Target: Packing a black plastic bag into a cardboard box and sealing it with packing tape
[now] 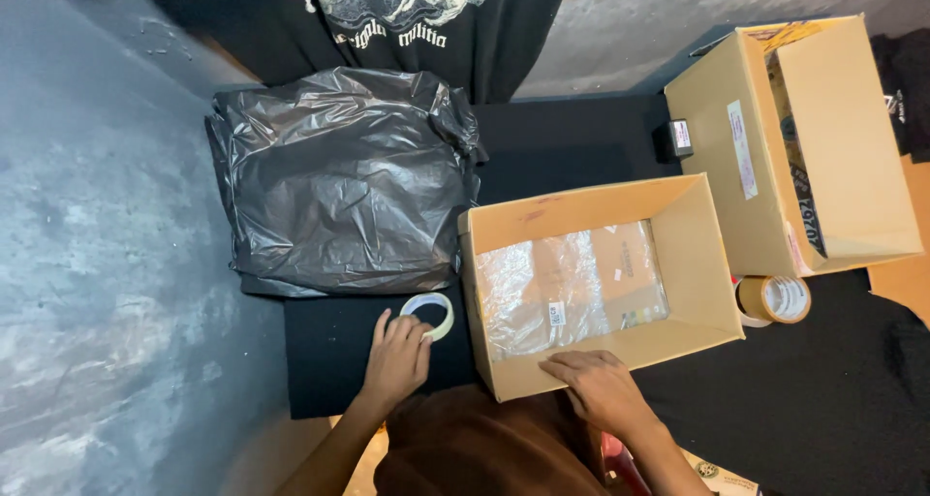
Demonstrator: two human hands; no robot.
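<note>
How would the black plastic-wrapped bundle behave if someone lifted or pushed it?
The black plastic-wrapped bundle would probably sag rather than stay stiff: its wrap is loose and crinkled. The glossy film looks slippery and would likely shift under fingers. Lying flat and broad on the black cloth, it seems unlikely to roll or tip.
</note>
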